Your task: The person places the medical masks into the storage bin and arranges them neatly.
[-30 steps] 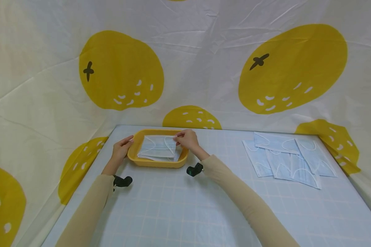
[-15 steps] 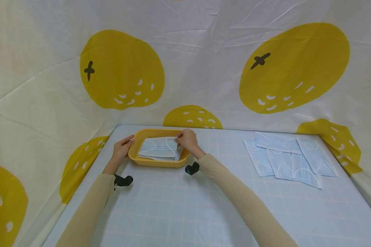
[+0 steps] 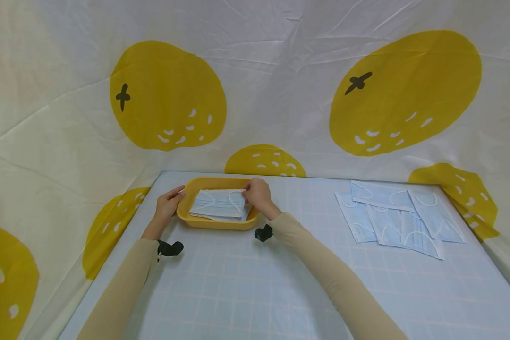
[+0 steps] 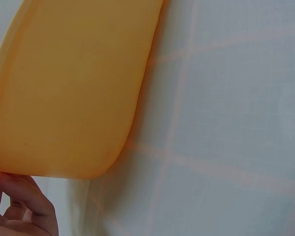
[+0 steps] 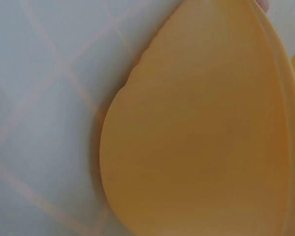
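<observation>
Head, done: a small stack of masks (image 3: 219, 206) lay in the tray (image 3: 214, 223), the top one squared over the rest.
Head, left: five or so loose masks (image 3: 399, 217) lay spread flat well to the right of the tray, so most of the work looked undone.
Head, right hand: the right hand (image 3: 257, 194) sat at the tray's right rim, fingers curled and pinching the top mask's far right corner.
Head, left hand: the left hand (image 3: 167, 205) rested on the tray's left rim, fingers nearly straight, gripping nothing that showed.
Head, room: the table (image 3: 246, 283) lay bare between the tray and the loose masks and on the near side of the tray; the backdrop (image 3: 255, 85) rose just behind the tray, and the table's left edge ran close beside the tray.
Left wrist: the tray's wall (image 4: 69, 93) filled the left; a few fingertips (image 4: 24, 196) touched its lower rim, the rest of the hand out of frame.
Right wrist: the tray's wall (image 5: 201, 128) filled the view over the table; a sliver at the top edge was possibly a fingertip, too blurred to say.
</observation>
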Tool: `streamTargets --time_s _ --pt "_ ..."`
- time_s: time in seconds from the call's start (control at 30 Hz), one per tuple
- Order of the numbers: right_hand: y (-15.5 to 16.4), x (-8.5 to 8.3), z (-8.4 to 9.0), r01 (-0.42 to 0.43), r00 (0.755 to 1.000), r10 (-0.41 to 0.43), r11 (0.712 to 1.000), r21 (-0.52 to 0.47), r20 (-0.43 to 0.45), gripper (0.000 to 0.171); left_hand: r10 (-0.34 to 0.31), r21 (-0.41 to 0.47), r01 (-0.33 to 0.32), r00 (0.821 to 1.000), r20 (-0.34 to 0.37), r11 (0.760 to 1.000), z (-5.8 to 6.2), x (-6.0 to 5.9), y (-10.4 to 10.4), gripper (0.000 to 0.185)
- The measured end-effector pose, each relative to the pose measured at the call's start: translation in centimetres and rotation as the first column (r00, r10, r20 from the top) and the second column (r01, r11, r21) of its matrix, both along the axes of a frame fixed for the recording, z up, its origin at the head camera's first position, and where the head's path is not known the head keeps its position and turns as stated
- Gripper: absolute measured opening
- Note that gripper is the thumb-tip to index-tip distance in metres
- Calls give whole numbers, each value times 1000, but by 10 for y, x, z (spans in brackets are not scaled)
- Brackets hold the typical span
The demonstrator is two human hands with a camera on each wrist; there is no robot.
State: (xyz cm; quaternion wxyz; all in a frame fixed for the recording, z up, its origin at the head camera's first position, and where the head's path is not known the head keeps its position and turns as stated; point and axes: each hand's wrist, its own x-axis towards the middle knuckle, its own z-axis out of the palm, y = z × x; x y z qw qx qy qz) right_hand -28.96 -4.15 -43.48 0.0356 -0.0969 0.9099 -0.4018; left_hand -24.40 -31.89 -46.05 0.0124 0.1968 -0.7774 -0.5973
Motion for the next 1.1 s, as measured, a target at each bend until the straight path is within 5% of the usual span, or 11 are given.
streamTargets --time_s 0.4,1.1 --pt "-2 3 0 32 996 -25 995 91 -81 19 3 -1 -3 1000 8 1000 0 1 1 48" --pt "16 12 -2 -149 975 137 987 -53 -177 25 25 22 -25 999 33 999 0 -1 0 48"
